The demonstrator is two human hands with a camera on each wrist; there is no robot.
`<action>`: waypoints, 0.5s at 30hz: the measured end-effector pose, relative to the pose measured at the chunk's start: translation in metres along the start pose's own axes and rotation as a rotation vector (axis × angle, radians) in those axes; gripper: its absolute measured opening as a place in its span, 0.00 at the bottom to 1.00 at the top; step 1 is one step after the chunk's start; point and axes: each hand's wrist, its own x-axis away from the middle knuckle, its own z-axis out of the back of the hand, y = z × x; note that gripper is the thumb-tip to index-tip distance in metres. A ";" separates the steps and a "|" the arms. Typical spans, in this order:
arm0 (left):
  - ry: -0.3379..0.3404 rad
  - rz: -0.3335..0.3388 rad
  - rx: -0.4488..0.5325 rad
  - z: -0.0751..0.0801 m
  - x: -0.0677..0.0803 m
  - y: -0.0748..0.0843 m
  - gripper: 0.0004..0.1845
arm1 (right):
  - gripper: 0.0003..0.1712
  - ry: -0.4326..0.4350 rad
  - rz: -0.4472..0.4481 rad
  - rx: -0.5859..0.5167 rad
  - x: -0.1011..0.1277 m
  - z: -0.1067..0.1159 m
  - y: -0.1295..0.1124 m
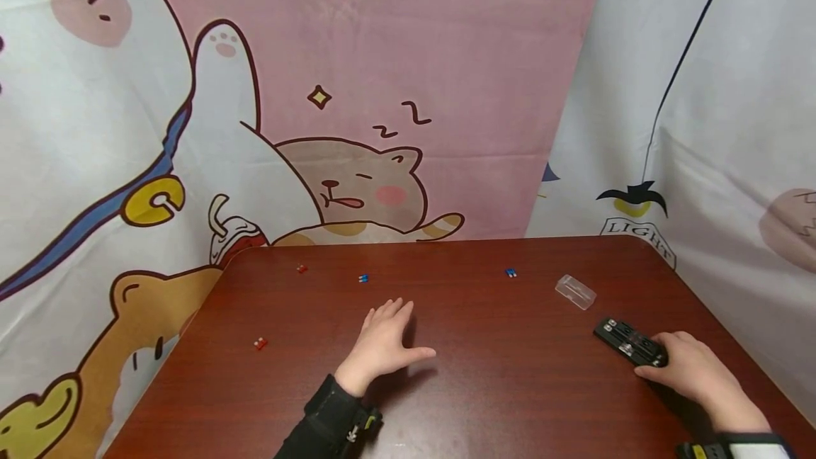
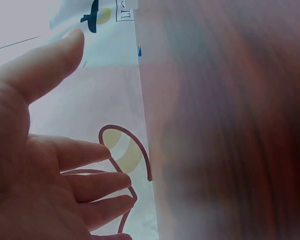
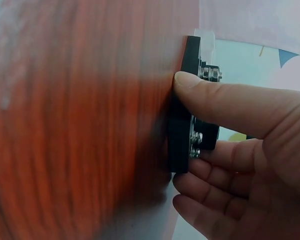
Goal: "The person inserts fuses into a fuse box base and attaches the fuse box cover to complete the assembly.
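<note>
My right hand (image 1: pixel 698 374) grips the near end of a black block with metal screw terminals (image 1: pixel 627 341), which looks like a terminal block. In the right wrist view the thumb (image 3: pixel 210 97) lies along one side of the block (image 3: pixel 179 140), with curled fingers on its other side. The block is at or just above the tabletop; I cannot tell which. Over the middle of the table, my left hand (image 1: pixel 382 346) is spread and holds nothing. A clear plastic cover (image 1: pixel 576 292) lies beyond the block.
On the brown table (image 1: pixel 484 346) lie small red pieces (image 1: pixel 261 343) at the left, with another red piece (image 1: pixel 302 268) farther back. Small blue pieces (image 1: pixel 363 278) sit near the back edge, and more blue pieces (image 1: pixel 511 273) lie right of them. A printed cloth (image 1: pixel 446 41) hangs behind.
</note>
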 end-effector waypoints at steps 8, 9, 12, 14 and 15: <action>-0.007 -0.030 -0.007 -0.008 -0.007 0.009 0.50 | 0.46 -0.078 -0.062 -0.013 -0.004 0.000 0.002; -0.006 -0.034 -0.009 -0.009 -0.008 0.010 0.49 | 0.46 -0.075 -0.062 -0.015 -0.004 0.000 0.002; -0.010 -0.044 -0.016 -0.010 -0.009 0.013 0.49 | 0.45 -0.066 -0.059 -0.023 -0.005 0.001 0.002; -0.015 -0.050 -0.018 -0.011 -0.010 0.015 0.48 | 0.44 -0.056 -0.052 -0.025 -0.005 0.001 0.001; -0.018 -0.053 -0.019 -0.012 -0.011 0.017 0.48 | 0.44 -0.053 -0.052 -0.027 -0.005 0.001 0.000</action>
